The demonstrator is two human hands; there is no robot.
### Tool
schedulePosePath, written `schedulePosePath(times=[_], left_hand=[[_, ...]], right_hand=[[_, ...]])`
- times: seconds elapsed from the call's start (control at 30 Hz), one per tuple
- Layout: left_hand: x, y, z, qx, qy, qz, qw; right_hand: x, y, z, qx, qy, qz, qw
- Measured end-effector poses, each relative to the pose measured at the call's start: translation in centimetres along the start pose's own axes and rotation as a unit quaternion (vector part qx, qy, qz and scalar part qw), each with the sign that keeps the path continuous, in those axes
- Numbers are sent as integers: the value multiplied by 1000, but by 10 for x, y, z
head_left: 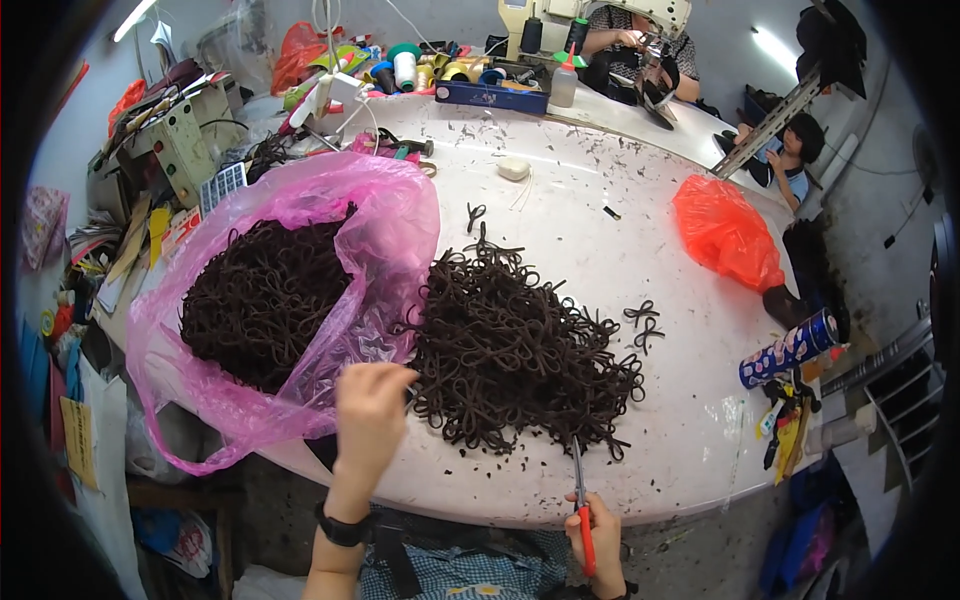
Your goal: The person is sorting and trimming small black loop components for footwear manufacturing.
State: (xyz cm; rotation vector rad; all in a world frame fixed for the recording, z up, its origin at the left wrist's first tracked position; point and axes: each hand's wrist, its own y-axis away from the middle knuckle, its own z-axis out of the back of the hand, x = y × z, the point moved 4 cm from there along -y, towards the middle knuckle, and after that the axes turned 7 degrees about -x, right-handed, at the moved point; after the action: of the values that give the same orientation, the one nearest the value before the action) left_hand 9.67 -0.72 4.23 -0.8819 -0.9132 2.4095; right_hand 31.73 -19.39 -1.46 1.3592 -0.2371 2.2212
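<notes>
A large heap of dark brown looped cord bows [510,350] lies spread on the white table in front of me. My left hand [370,405], a dark band at its wrist, is raised between the heap and a pink plastic bag. Its fingers are closed, with a small dark bit by the fingertips, too blurred to name. My right hand [597,535] grips scissors [584,530] by their red handles. The blades point away from me and touch the heap's near edge. More of the same bows [270,300] fill the translucent pink bag [395,205] on the left.
Small dark scraps litter the white table [680,440]. A red plastic bag [725,230] and a blue patterned can [790,350] are at the right. At the back stand a blue tray [490,95], thread spools [405,70] and a squeeze bottle [564,85]. Two other people sit beyond.
</notes>
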Motion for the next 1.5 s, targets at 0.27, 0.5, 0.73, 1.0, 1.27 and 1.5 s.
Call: schedulePosePath(times=[0.27, 0.5, 0.73, 1.0, 1.27, 1.5], left_hand=[[-29, 28, -69, 181, 62, -165, 967], [-27, 22, -63, 133, 62, -172, 974], [-52, 28, -30, 144, 345, 116, 920], [-64, 88, -45, 367, 582, 455, 565], [-72, 92, -47, 389, 577, 438, 570], [-79, 97, -48, 394, 605, 442, 532]], right_hand=[[0, -1, 3, 11, -13, -20, 1000], [-2, -2, 3, 8, -13, -7, 1000], [-7, 0, 1, 25, -22, -3, 999], [10, 17, -17, 136, -63, -26, 988], [7, 17, -20, 146, -32, -24, 988], [8, 18, -18, 113, -43, 3, 993]])
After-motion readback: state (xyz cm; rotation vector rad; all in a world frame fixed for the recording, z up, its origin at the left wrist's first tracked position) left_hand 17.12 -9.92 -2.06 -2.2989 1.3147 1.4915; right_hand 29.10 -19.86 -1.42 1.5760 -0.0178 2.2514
